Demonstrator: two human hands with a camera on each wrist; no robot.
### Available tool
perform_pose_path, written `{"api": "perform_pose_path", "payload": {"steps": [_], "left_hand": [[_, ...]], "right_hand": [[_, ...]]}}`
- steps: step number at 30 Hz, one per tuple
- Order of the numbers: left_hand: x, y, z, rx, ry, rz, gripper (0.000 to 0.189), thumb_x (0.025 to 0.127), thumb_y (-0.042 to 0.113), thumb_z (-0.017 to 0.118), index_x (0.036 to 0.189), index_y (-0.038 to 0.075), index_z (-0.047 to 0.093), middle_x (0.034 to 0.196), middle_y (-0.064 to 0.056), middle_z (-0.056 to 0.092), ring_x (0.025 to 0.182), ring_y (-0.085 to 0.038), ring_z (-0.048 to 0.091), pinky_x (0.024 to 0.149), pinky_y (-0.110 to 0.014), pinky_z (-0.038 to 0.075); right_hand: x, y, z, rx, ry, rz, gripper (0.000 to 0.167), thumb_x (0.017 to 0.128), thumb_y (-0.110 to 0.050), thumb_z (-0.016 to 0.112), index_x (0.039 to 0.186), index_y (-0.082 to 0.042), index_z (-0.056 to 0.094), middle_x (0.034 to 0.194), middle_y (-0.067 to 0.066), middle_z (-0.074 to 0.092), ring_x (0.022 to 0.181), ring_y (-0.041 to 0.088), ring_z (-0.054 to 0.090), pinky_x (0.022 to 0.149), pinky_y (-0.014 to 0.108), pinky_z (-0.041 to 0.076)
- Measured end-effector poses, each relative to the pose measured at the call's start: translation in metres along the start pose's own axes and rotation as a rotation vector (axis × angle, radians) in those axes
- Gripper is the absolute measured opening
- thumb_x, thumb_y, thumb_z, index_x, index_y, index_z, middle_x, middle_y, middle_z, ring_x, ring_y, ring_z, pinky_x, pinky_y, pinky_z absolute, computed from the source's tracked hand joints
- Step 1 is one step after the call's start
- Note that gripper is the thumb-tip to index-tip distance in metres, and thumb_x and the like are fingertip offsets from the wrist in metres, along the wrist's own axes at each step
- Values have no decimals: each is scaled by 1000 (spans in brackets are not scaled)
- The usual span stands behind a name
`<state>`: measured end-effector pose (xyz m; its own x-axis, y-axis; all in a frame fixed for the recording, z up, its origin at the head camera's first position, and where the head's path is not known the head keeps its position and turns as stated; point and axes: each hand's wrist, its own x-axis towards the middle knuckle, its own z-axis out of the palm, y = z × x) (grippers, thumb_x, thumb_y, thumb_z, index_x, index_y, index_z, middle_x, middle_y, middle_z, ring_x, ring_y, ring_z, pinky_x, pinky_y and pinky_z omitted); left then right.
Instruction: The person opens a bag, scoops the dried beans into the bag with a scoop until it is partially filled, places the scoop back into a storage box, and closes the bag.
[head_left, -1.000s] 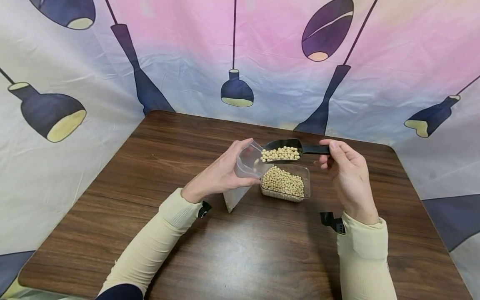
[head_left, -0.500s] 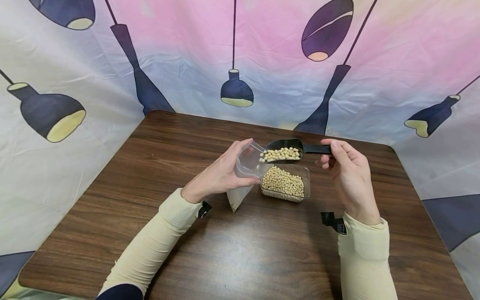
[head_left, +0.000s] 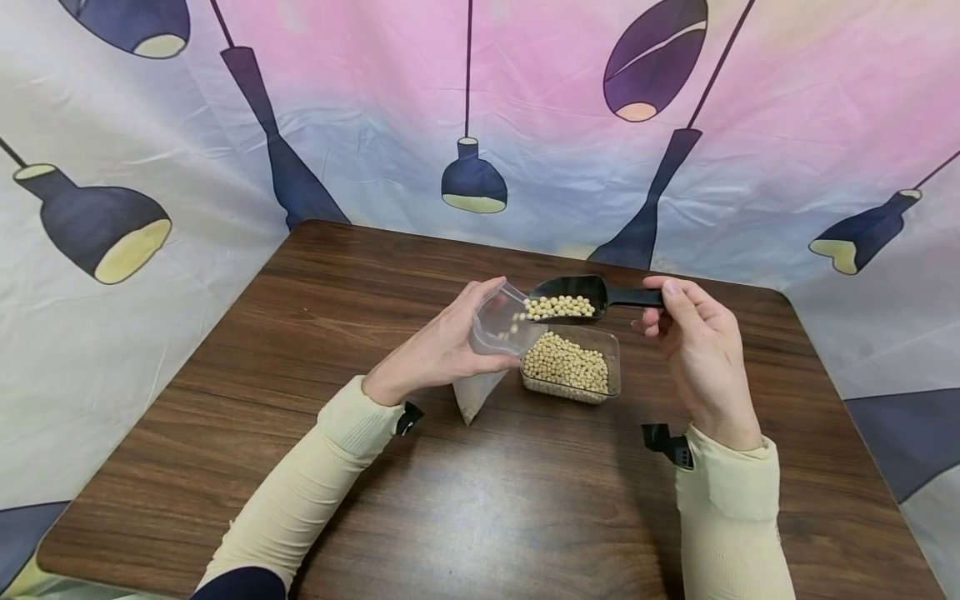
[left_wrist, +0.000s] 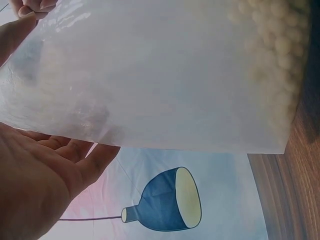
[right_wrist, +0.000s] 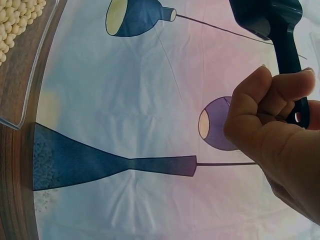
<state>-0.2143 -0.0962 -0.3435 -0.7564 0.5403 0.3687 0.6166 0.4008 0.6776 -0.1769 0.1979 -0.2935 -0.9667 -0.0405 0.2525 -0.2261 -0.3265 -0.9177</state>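
My left hand [head_left: 438,343] grips a clear plastic bag [left_wrist: 165,75] near its top, fingers and thumb spread round the mouth. Pale beans, like soybeans, bulge in the bag's lower end in the left wrist view. My right hand [head_left: 701,350] pinches the handle of a black scoop [head_left: 592,290], which lies nearly level with its front lip at the bag's mouth. Beans [head_left: 562,307] sit in the scoop, and a few tumble from its lip into the bag. Below the scoop, a clear rectangular container [head_left: 616,367] holds many more beans.
The brown wooden table [head_left: 480,500] carries the container near its middle. Behind it hangs a pastel cloth [head_left: 360,108] printed with dark lamps. Black straps with small devices sit at both wrists.
Beans have slid off the scoop's lip into the bag, leaving fewer in the scoop. The bag's lower corner has shifted slightly right. Both hands stay almost in place.
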Motion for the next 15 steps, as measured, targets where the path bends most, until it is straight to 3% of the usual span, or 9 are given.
{"api": "perform_pose_path", "payload": {"steps": [15], "left_hand": [[0,1,0,-5,-8,-28,96,78,34,83,150,9,26,132,-6,47,120,-16,48,92,-31,48]], "right_hand": [[0,1,-1,36,-35,-14,27,101,-14,51,116,7,58,77,6,62,73,16,60,69,22,50]]}}
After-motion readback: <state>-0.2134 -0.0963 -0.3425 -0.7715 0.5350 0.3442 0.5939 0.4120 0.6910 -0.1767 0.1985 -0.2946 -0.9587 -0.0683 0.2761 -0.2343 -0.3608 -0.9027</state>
